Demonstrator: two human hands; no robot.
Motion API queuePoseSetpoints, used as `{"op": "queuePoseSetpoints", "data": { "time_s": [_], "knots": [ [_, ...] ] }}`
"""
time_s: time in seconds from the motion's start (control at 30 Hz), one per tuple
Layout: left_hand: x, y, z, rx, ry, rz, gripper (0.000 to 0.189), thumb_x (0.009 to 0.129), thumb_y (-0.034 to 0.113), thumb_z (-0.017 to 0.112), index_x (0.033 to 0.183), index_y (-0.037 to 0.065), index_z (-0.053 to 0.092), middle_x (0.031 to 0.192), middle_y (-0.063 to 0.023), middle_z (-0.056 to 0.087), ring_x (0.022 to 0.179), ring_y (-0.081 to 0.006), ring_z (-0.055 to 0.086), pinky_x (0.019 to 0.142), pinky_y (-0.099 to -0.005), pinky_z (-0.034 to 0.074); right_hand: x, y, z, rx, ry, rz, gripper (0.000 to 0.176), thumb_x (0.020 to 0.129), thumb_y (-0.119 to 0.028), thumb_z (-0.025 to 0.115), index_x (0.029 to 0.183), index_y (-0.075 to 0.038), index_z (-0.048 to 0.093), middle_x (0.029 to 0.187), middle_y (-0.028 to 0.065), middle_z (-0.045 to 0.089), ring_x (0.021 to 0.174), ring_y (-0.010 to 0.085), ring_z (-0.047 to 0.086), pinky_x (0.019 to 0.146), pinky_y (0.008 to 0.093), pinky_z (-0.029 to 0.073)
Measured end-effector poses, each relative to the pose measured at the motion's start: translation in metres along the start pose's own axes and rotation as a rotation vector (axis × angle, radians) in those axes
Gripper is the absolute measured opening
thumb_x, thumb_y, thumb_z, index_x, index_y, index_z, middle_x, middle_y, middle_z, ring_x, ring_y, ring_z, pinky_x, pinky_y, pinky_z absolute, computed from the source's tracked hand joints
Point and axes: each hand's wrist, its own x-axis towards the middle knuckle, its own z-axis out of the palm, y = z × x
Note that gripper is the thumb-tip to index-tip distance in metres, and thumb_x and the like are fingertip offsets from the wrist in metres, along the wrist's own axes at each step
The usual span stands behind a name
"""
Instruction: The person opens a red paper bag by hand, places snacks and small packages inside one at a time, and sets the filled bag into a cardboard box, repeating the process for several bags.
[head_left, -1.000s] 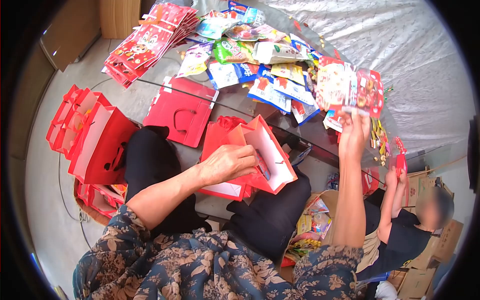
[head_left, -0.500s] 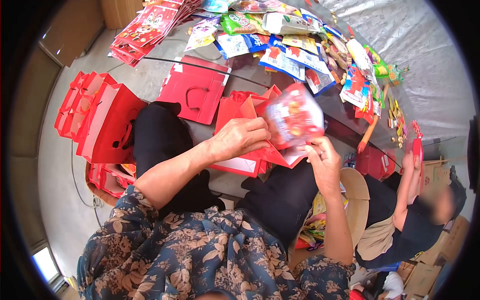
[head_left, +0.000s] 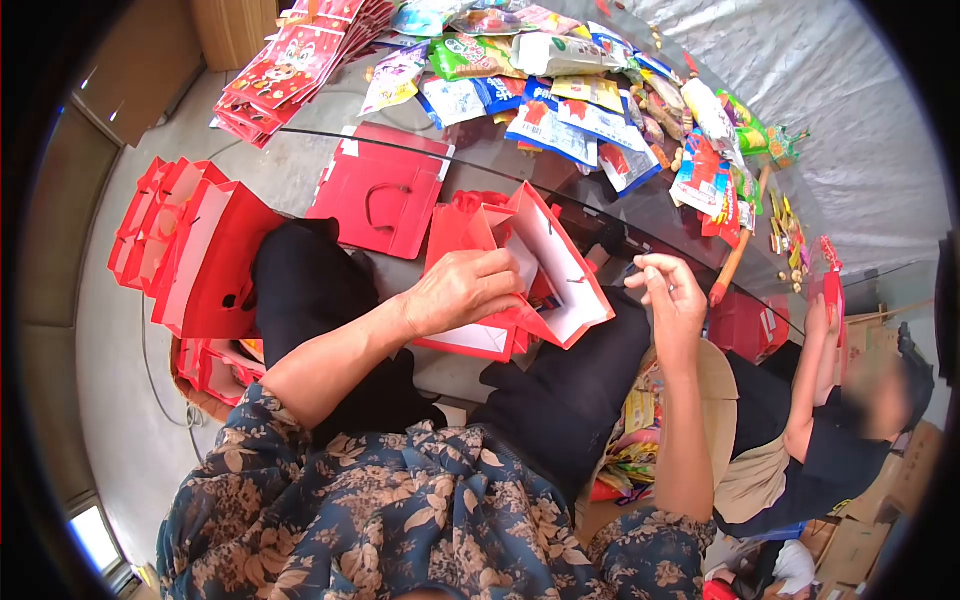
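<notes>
A red paper bag (head_left: 560,275) sat open on the person's lap. It looked light, thin and easily creased, best held at the rim. The left hand (head_left: 455,295) pinched that rim. The right hand (head_left: 672,295) hovered empty at three o'clock, fingers loose. Something like a packet (head_left: 543,298) showed inside. Snack packets (head_left: 560,130) lay spread at twelve o'clock.

Left hand (head_left: 462,290) grips the near rim of an open red paper bag (head_left: 560,270) held over the lap, its white inside facing up. Right hand (head_left: 672,300) is empty with fingers loosely curled, just right of the bag and not touching it. A flat red bag (head_left: 380,195) lies farther left on the glass table (head_left: 640,215). Snack packets (head_left: 560,110) are spread on the far side. Opened red bags (head_left: 190,240) stand at left. Another person (head_left: 800,420) sits at right.
</notes>
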Motion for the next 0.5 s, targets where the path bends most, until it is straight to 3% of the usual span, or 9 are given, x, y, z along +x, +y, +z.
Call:
{"op": "queuePoseSetpoints", "data": {
  "time_s": [0.1,0.13,0.23,0.37,0.5],
  "knots": [
    [0.002,0.0,0.0,0.022,0.014,-0.001,0.024,0.079,0.014,0.078,0.097,0.007,0.064,0.095,-0.0067,0.059,0.08,-0.0269,0.064,0.068,-0.0379,0.054,0.033,0.024,0.0,0.265,0.027,0.191,0.022,0.1,-0.016,0.06,0.117,-0.001,0.062,0.104,0.0103,0.071,0.085,0.0119,0.069,0.067,0.0227,0.048],
    [0.001,-0.001,0.001,0.019,0.017,0.002,0.024,0.079,0.015,0.078,0.097,0.007,0.064,0.095,-0.0066,0.059,0.08,-0.0269,0.064,0.068,-0.0378,0.054,0.043,0.033,-0.001,0.342,0.014,0.289,0.031,0.1,-0.019,0.061,0.124,0.0,0.056,0.116,0.0153,0.068,0.088,0.0173,0.071,0.067,0.0243,0.05],
    [0.002,-0.001,0.001,0.018,0.033,0.012,0.024,0.079,0.016,0.078,0.097,0.007,0.064,0.093,-0.0062,0.058,0.08,-0.0267,0.063,0.068,-0.0376,0.055,0.072,0.057,0.006,0.554,0.019,0.477,0.036,0.101,-0.021,0.061,0.129,0.0,0.052,0.121,0.0188,0.066,0.091,0.0204,0.071,0.068,0.0259,0.051],
    [0.004,0.0,-0.002,0.012,0.043,0.018,0.024,0.08,0.017,0.078,0.097,0.008,0.064,0.091,-0.0058,0.057,0.08,-0.0258,0.063,0.067,-0.0372,0.055,0.105,0.075,0.014,0.709,0.015,0.611,0.035,0.099,-0.023,0.065,0.124,-0.002,0.051,0.119,0.0224,0.067,0.09,0.0235,0.071,0.063,0.0286,0.051],
    [0.004,0.0,-0.003,-0.001,0.031,0.009,0.023,0.08,0.017,0.077,0.097,0.008,0.064,0.092,-0.0053,0.057,0.08,-0.025,0.064,0.066,-0.0367,0.055,0.136,0.094,0.022,0.761,0.035,0.716,0.026,0.096,-0.026,0.069,0.108,-0.006,0.058,0.101,0.0149,0.07,0.076,0.021,0.068,0.056,0.0284,0.047]
  ]
}}
